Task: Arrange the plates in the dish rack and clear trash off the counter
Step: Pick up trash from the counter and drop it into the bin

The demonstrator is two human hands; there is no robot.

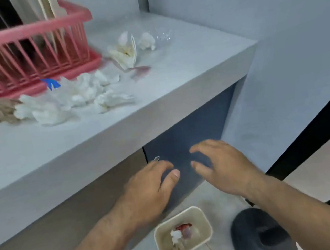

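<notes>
Head: left hand (148,193) beside right hand (224,169)

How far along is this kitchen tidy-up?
Plates stand in the pink dish rack, so that part looks done. Some scraps already lie in the small bin on the floor. The left hand and right hand are empty, above the bin. Left on the counter: crumpled tissues, a brown wad, a blue scrap, clear plastic.

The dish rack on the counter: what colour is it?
Pink; the dish rack shows in the head view.
</notes>
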